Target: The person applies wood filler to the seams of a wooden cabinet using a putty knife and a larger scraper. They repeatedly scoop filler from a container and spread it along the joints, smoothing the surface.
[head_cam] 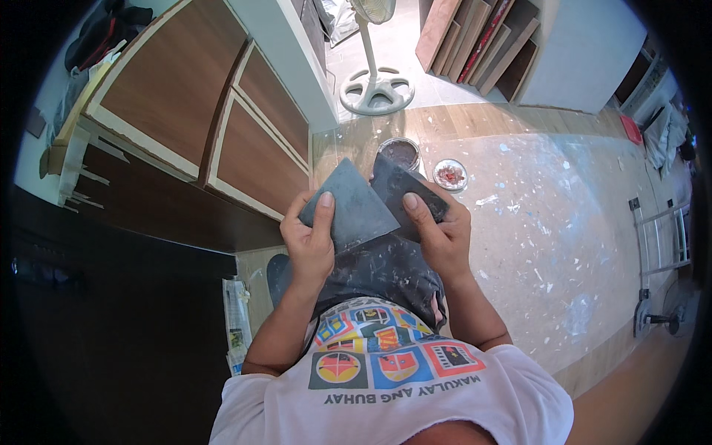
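Observation:
My left hand grips a flat, grey square sheet by its lower left corner, thumb on top. In my right hand is a darker flat square sheet, pinched between thumb and fingers; pale smudges mark its face. The two sheets meet or overlap at their inner edges above my lap, the grey one in front. Whether they are sandpaper or plastic spreaders I cannot tell. Just beyond the sheets stands an open can of dark brown material. Beside it lies a round lid with reddish residue.
Brown cabinet panels with pale edges rise at left. A stand fan and leaning boards are ahead. Paint-specked floor covering spreads to the right, with a metal ladder near its far side.

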A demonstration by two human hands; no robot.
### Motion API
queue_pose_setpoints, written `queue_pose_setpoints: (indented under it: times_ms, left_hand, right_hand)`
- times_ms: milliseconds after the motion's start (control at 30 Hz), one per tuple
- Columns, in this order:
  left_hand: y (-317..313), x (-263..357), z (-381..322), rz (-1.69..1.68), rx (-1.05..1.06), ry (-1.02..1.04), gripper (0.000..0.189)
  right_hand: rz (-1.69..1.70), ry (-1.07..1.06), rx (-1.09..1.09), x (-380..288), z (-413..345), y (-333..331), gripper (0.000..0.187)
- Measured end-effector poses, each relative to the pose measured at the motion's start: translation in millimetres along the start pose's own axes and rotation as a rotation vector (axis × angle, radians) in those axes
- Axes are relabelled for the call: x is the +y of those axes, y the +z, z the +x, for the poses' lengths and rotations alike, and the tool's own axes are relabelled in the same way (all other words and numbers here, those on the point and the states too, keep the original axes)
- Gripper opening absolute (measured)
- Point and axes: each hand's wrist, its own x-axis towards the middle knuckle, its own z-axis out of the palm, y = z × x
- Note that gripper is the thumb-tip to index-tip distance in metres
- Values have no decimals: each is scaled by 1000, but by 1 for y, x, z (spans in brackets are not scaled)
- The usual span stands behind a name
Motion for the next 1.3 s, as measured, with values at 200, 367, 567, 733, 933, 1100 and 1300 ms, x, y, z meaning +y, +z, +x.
queue_pose_setpoints:
  times_ms: [200, 367, 567, 733, 933, 1100, 1300]
  left_hand:
    - [5, -6, 1, 9, 21, 57, 17]
    - [-1, -12, 12, -200, 34, -74, 18]
    - [37, 11, 4, -464, -108, -487, 20]
    - [77, -11, -29, -463, -252, -755, 24]
    - [96, -15, -33, -370, -229, -619, 26]
    - [84, -1, -10, -424, -145, -611, 23]
    - [57, -4, 23, -332, -69, -262, 24]
  right_hand:
    - [-316, -134, -139, -6, -5, -12, 28]
    - [-458, -87, -503, -7, 2, -40, 27]
    - [807, 233, -10, 58, 41, -87, 47]
    - [1518, 108, -471, 101, 53, -37, 39]
    - [-822, -223, -126, 94, 24, -34, 35]
    - [365, 377, -133, 102, 12, -22, 31]
    - [869, 533, 72, 126, 0, -62, 41]
